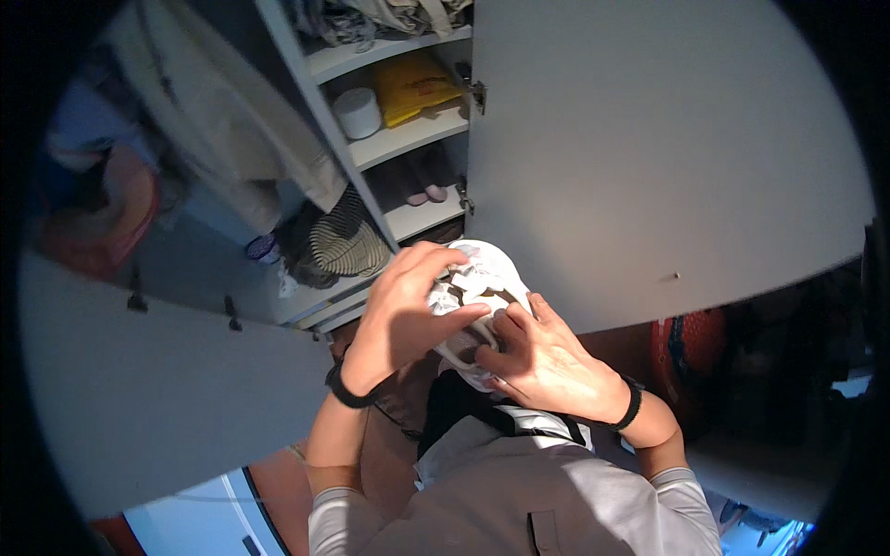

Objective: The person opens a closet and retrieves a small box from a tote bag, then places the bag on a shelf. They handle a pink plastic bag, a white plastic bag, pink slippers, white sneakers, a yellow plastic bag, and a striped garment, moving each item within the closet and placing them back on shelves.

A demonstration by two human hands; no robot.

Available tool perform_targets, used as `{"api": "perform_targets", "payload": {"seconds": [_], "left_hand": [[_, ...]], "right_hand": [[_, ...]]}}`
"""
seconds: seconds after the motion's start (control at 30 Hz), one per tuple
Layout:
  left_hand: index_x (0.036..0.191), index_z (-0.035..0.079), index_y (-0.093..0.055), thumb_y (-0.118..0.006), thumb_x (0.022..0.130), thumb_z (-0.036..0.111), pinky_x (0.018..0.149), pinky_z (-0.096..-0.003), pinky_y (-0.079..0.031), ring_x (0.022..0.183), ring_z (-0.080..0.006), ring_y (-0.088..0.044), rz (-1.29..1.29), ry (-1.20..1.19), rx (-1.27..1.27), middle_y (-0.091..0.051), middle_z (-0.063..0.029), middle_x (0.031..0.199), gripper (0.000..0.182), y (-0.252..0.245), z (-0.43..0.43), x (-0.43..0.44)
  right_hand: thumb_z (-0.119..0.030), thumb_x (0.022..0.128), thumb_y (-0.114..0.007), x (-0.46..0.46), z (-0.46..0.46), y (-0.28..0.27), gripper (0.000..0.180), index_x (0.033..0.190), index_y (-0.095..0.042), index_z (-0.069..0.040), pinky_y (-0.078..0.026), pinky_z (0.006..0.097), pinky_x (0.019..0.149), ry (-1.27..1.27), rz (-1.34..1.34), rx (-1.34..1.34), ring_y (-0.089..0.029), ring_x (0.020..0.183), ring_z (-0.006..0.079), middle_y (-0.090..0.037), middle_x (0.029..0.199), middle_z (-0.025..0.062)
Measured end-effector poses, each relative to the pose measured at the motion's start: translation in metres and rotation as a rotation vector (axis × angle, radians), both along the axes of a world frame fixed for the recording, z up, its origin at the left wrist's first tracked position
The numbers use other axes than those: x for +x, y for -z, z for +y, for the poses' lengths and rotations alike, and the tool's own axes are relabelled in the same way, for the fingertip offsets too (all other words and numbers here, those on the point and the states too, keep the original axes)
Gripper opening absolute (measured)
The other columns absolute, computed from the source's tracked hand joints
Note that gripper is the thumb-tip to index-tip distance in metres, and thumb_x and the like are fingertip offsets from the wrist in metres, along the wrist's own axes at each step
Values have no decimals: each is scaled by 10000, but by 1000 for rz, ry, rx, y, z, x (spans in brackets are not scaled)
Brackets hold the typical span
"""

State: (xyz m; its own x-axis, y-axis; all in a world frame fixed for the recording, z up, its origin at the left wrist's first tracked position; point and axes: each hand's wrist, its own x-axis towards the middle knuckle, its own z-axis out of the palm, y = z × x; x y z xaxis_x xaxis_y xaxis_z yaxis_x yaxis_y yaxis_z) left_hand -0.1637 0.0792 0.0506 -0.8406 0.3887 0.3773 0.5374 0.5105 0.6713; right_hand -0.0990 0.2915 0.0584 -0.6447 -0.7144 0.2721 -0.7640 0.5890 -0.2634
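A white shoe (504, 267), probably a sneaker, is in front of my torso with its toe pointing away from me. My left hand (407, 313) reaches over its left side, fingers curved at the front and thumb near the opening. White crumpled material or laces lie between those fingers and the thumb. On the right side, my right hand (549, 354) grips the shoe at its opening, fingers bent into the rim. Its inside is partly hidden by both hands. I wear a black band on each wrist.
Ahead stands an open wardrobe with shelves (410, 139) holding a yellow packet (417, 87), a white round container (358, 113) and pink-toed footwear (427, 194). Its open door (626, 160) fills the right. Clothes (236, 118) hang at left above a striped item (348, 243).
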Motion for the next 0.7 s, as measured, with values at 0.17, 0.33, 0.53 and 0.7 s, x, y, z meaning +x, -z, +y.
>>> {"api": "perform_targets", "payload": {"seconds": [0.17,0.33,0.53,0.7], "left_hand": [[985,-30,-707,-759,785,179,663,-367,-550,704,-311,-677,-197,36,-87,-700,-175,854,294,-40,14,47],[1043,-61,-726,-716,891,82,636,-253,-509,724,-88,-628,-438,126,256,-726,-99,862,209,-62,8,89],[1063,-65,-719,-671,956,103,715,-229,-499,838,-82,-615,-531,196,406,-701,-79,992,205,-81,19,126],[1041,-65,-724,-681,955,109,744,-225,-492,854,-79,-607,-563,213,494,-700,-66,976,199,-90,28,142]], "right_hand": [[-189,683,-766,44,9,-25,201,837,-667,-106,-430,461,896,-104,125,-29,-520,909,253,-474,842,73],[-208,615,-775,80,24,-51,253,825,-692,-96,-426,483,902,-194,124,-217,-514,878,226,-476,858,55],[-197,611,-730,119,35,-73,238,821,-669,-103,-432,534,887,-215,195,-147,-509,884,215,-489,851,47],[-205,622,-684,138,38,-80,204,761,-596,-84,-453,532,815,-233,209,-186,-519,833,200,-489,826,44]]}}
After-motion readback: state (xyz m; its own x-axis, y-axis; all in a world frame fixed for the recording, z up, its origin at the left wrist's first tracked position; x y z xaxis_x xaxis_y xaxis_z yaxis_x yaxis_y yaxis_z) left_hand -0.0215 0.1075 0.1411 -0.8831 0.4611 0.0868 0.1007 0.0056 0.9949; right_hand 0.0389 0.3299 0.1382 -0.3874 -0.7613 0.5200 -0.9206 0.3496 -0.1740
